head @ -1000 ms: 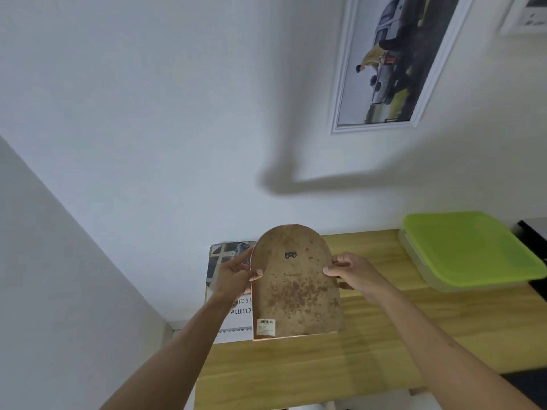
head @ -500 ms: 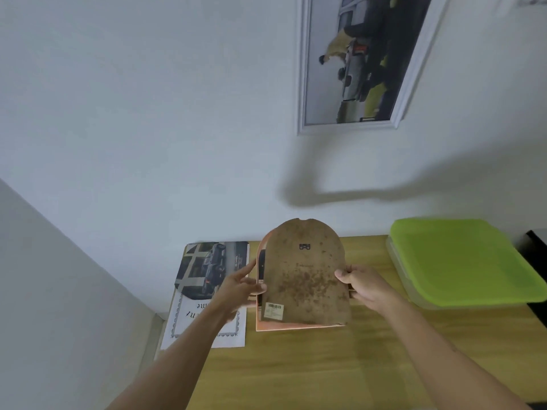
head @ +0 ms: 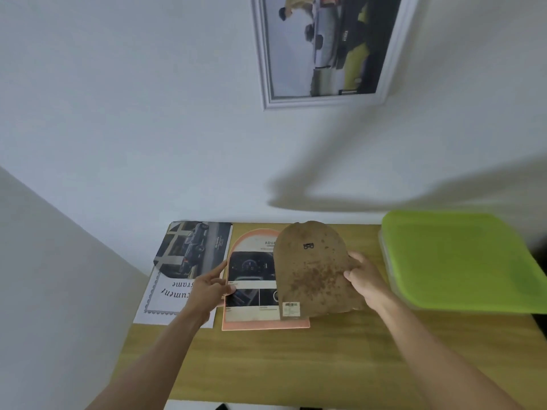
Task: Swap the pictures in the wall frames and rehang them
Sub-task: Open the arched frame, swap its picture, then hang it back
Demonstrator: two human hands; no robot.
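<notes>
A pink arch-shaped frame point(head: 241, 322) lies flat on the wooden table, with a dark dashboard picture point(head: 251, 269) showing inside it. My right hand point(head: 365, 281) grips the brown arched backing board point(head: 310, 270) by its right edge and holds it tilted off to the right of the frame. My left hand point(head: 208, 287) rests on the frame's left edge, thumb on the picture. An arch-cut car picture point(head: 192, 250) lies to the left on a white document sheet point(head: 165, 294). A white-framed picture point(head: 322, 48) hangs on the wall above.
A container with a green lid point(head: 461, 261) stands at the right end of the wooden table point(head: 296, 362). The table's back edge meets the white wall. A side wall slopes in at the left.
The backing board has come off the pink frame and moved right in my right hand, uncovering the dashboard picture. My left hand dropped to the frame's left edge. The view tilted downward.
</notes>
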